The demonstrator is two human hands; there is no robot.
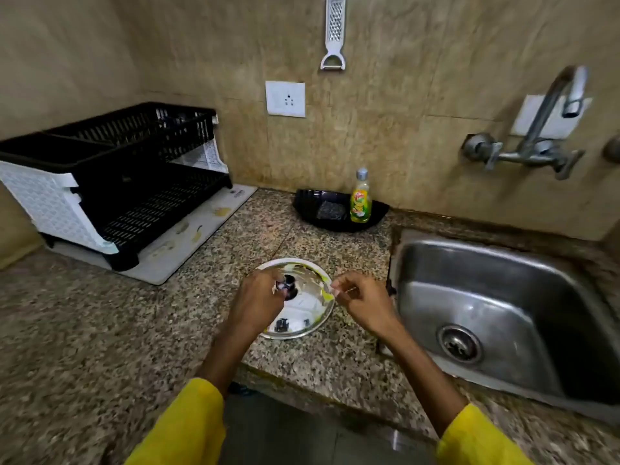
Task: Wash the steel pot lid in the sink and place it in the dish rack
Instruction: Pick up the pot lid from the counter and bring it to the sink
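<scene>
A round steel pot lid (303, 305) lies flat on the granite counter, smeared with yellow residue, its dark knob in the middle. My left hand (256, 302) covers the lid's left side, fingertips at the knob. My right hand (360, 302) hovers at the lid's right rim with fingers pinched; whether it touches the rim is unclear. The steel sink (503, 317) lies to the right. A black and white two-tier dish rack (110, 182) stands at the back left.
A wall tap (550, 129) hangs above the sink. A yellow dish soap bottle (361, 198) and a scrubber sit in a black tray (339, 209) at the back. A grater (333, 31) and a socket (285, 98) are on the wall. The rack stands on a mat (188, 243).
</scene>
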